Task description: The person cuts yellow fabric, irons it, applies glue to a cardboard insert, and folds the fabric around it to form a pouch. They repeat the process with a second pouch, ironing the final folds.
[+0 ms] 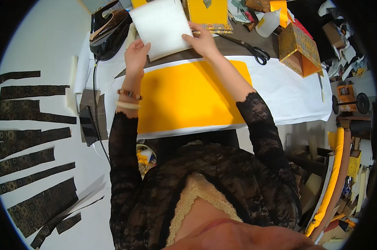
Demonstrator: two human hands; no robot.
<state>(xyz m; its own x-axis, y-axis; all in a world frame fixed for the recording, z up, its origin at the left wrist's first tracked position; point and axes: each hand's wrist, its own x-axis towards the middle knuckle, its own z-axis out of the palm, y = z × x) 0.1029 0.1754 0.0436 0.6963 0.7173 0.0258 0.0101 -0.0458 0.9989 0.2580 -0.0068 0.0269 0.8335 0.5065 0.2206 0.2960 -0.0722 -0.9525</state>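
Note:
A white, softly textured square padded panel point(161, 27) is held up over the far edge of the table. My right hand point(203, 40) pinches its right edge, thumb on the front face. At the lower left corner, my left hand point(137, 56) has its fingers closed at the panel's edge, with the fingertips partly hidden. Below both hands a yellow fabric sheet point(184, 98) lies flat on white paper point(288, 89). Black-handled scissors point(249, 48) rest to the right of my right hand. Behind the panel stands a yellow board piece point(207, 12) with patterned edges.
A black iron point(109, 33) stands at the far left, its cord point(95, 87) hanging down. On the right are a patterned open box point(299, 50) and a translucent bottle point(267, 23). Dark patterned fabric strips point(17, 141) lie at the left. A scrap bin point(146, 160) sits below the table.

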